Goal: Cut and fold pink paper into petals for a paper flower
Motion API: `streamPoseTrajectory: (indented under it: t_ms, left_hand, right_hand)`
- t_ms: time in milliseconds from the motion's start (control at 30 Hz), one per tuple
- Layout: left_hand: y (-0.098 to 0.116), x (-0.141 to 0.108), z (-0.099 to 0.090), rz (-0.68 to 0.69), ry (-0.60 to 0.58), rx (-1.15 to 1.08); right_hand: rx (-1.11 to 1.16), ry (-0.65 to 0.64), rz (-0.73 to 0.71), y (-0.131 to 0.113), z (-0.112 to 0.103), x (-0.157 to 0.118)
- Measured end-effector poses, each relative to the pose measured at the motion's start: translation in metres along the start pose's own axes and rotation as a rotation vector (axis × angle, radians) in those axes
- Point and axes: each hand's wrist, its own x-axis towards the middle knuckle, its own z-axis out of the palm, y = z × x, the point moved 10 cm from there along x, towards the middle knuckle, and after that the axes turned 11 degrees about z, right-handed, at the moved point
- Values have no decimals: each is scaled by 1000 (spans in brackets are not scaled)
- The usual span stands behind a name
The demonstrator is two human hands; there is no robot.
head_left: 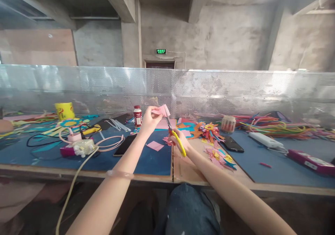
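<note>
My left hand (150, 119) pinches a small piece of pink paper (163, 110) above the table. In my right hand (180, 140) is a pair of scissors with yellow handles (179, 143), its blades pointing up and away at the paper's right edge. Whether the blades are cutting into the paper cannot be made out. Below my hands a pink paper square (155, 145) lies on the blue mat (146, 163). Pink paper cut-outs (167, 140) lie just left of my right hand. To its right sits a multicoloured paper flower (209, 130).
A red-capped bottle (137, 116) and a dark tablet-like device (126, 146) are to the left. Further left are a power strip (78, 147) with cables and a yellow tub (64, 111). Paper scraps (221, 157), a phone (232, 144) and another power strip (311, 161) lie right. A perforated metal panel (222, 92) stands behind.
</note>
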Motion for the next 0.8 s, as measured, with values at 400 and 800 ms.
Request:
streamPoseTrajectory:
  t_ms: [400,800]
  left_hand:
    - [-2,-6,5,13,-14,29]
    - [-9,-9,4,-27,-6,-30]
  right_hand:
    - [-8,-11,-10,1,-1,0]
    - [-48,12,25,-4,-1,-3]
